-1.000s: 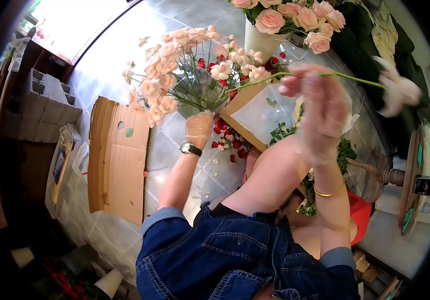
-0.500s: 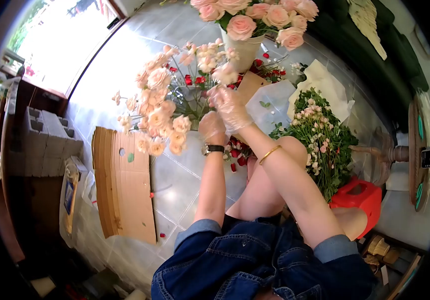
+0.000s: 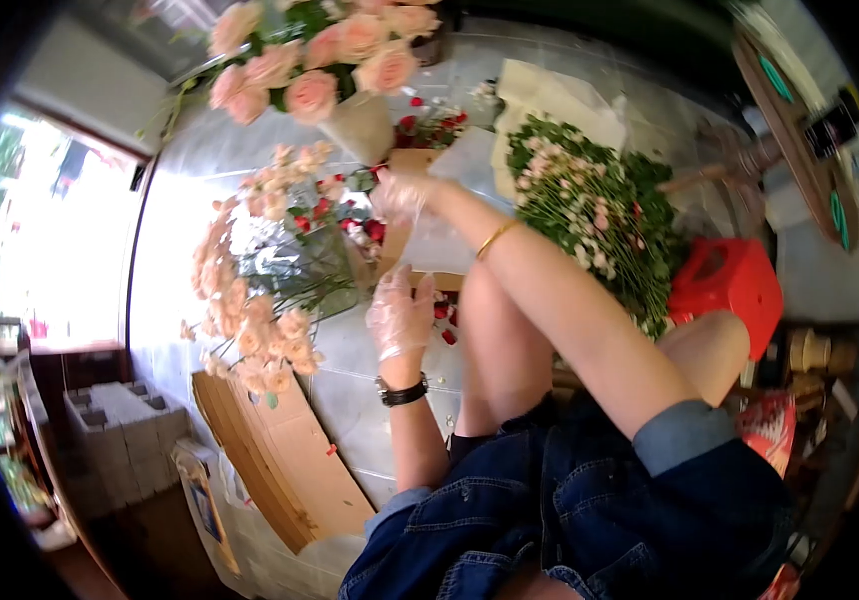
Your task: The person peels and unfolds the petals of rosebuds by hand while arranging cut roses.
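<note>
Thin clear gloves cover both my hands. My left hand (image 3: 400,318), with a black-strapped watch at the wrist, is raised beside the clear vase (image 3: 328,258), its fingers stretched out and holding nothing. Farther forward, my right hand (image 3: 405,196) is slightly blurred, with its fingers drawn together beside a dark green leaf (image 3: 361,181) and red petals (image 3: 376,230). Whatever it pinches is too small to make out. Peach spray roses (image 3: 240,310) fan out from the vase toward the left, their stems inside it.
Large pink roses (image 3: 310,95) stand in a white bucket (image 3: 362,130) ahead. To the right are a bundle of small pale roses (image 3: 590,205), cream wrapping paper (image 3: 550,92) and a red plastic stool (image 3: 735,290). Flattened cardboard (image 3: 295,455) lies on the left floor.
My hands, together at the stems before, have separated. The left has opened away from the stems, and the right has reached toward the red petals. The whole view has turned.
</note>
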The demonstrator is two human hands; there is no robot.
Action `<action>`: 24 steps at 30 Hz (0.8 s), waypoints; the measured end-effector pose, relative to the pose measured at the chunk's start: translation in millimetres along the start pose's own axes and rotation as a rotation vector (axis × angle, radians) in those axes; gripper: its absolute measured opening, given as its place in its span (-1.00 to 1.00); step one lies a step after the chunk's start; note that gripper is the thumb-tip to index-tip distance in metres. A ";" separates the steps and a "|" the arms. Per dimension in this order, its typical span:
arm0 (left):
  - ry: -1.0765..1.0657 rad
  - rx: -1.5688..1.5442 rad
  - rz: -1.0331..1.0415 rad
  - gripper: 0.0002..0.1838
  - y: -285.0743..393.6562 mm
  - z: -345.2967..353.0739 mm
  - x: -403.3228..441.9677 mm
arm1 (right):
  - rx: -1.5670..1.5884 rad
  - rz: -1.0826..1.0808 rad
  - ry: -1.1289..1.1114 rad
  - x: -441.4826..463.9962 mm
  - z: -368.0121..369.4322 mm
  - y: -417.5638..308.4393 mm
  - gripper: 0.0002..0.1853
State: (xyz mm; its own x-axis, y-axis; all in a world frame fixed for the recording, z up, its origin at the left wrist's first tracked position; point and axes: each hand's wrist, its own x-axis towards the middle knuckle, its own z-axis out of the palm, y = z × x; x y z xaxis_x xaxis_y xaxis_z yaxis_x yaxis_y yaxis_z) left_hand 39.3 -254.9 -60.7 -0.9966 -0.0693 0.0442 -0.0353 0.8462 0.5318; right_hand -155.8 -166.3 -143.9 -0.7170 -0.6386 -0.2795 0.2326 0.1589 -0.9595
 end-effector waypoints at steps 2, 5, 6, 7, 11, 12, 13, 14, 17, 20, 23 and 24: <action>0.049 -0.127 0.134 -0.70 6.6 -2.0 4.4 | 0.191 0.009 0.162 -80.4 -29.7 -58.8 -0.49; 0.119 -0.385 0.205 -0.77 34.5 -3.4 24.3 | 0.276 -0.089 0.290 -180.1 -97.9 -64.5 -0.56; 0.161 -0.495 0.246 -0.79 46.4 -0.2 32.3 | 0.285 -0.110 0.399 -214.5 -115.9 -57.5 -0.58; 0.170 -0.322 0.366 -0.82 78.9 -17.6 35.9 | 0.313 -0.089 0.534 -241.4 -144.5 -33.7 -0.61; 0.067 -0.332 0.567 -0.82 156.6 -2.4 67.1 | 0.319 0.173 1.079 -335.8 -221.6 75.6 -0.83; 0.056 -0.345 0.634 -0.82 174.2 8.7 74.9 | 0.305 0.240 1.065 -353.7 -239.1 115.5 -0.87; -0.009 -0.340 0.699 -0.80 191.6 17.0 81.0 | 0.242 0.280 1.140 -366.2 -233.7 137.1 -0.88; -0.091 -0.389 0.721 -0.79 207.3 25.3 82.8 | 0.175 0.323 1.216 -380.1 -228.1 160.0 -0.87; -0.290 -0.533 0.688 -0.78 224.9 56.4 88.3 | -0.711 0.538 0.856 -402.4 -247.8 266.6 -0.85; -0.369 -0.553 0.582 -0.78 222.1 62.7 83.6 | -0.703 0.683 1.030 -387.8 -205.1 246.2 -0.84; -0.538 -0.911 0.348 -0.77 224.5 58.9 81.8 | -0.779 0.484 1.253 -369.3 -192.0 262.1 -0.90; -0.535 -0.912 0.347 -0.77 226.7 58.1 83.3 | -0.746 0.503 1.245 -360.2 -189.9 248.1 -0.84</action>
State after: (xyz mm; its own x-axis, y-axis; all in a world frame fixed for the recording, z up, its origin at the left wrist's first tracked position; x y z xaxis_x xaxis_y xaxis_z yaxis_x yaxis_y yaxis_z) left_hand -56.0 -38.1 14.4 -0.8530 0.5187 0.0580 0.1007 0.0544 0.9934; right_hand 35.4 246.2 -287.8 -0.8334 0.5497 -0.0565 0.5123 0.7303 -0.4519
